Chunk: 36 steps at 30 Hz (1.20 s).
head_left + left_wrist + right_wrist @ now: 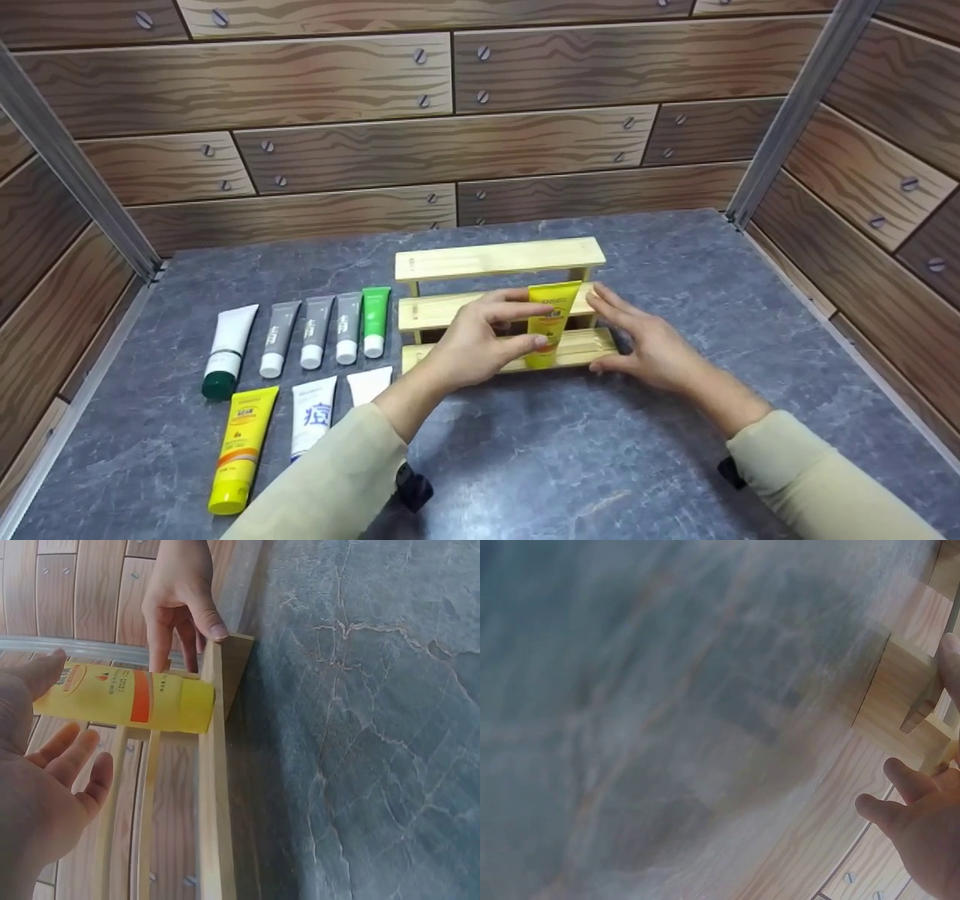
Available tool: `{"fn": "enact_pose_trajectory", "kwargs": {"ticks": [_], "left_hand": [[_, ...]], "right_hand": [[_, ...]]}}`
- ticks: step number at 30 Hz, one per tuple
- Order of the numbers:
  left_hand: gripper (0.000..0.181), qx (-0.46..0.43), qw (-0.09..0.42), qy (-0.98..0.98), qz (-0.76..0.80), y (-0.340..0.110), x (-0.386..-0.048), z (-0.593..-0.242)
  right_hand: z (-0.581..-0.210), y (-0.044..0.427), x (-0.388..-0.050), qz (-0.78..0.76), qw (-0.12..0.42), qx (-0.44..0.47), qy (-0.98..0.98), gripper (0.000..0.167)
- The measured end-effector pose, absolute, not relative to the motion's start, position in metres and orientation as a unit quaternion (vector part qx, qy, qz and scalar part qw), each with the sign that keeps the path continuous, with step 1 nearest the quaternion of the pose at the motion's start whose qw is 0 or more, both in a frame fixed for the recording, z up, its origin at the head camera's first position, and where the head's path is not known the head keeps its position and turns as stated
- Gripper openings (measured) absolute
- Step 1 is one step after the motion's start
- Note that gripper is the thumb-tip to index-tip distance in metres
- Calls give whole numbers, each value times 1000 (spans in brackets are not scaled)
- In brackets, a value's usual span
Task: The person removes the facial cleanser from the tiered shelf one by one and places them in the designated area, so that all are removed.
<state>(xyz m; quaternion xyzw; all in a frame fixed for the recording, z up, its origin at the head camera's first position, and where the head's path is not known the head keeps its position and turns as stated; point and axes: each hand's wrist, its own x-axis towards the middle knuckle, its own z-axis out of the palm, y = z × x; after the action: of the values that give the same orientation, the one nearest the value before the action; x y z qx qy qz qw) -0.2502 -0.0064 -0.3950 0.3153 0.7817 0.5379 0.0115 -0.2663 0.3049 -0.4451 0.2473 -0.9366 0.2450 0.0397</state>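
Observation:
A yellow squeeze tube stands cap down at the lowest step of a small three-step wooden rack. My left hand holds this tube from its left side, with thumb and fingers around its upper part; in the left wrist view the other fingers hang loose beside it. At the rack's right end my right hand grips the wood, fingers at the middle step and thumb by the lowest one. The right wrist view catches only part of this hand beside the rack's end.
Left of the rack lie a white tube with a green cap, several grey tubes and a green tube. Nearer lie another yellow tube and two white tubes, partly hidden by my left arm. Wood-patterned walls enclose the table.

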Motion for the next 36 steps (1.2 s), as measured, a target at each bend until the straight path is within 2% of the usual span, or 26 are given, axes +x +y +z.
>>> {"fn": "enact_pose_trajectory", "kwargs": {"ticks": [16,36], "left_hand": [[30,280,4,747,602,11,-255,-403],[35,262,-5,749,609,19,-259,-401]], "right_hand": [[-445,305,-265,240,42,242,-939,100],[-445,306,-266,241,45,244,-938,100]]}}
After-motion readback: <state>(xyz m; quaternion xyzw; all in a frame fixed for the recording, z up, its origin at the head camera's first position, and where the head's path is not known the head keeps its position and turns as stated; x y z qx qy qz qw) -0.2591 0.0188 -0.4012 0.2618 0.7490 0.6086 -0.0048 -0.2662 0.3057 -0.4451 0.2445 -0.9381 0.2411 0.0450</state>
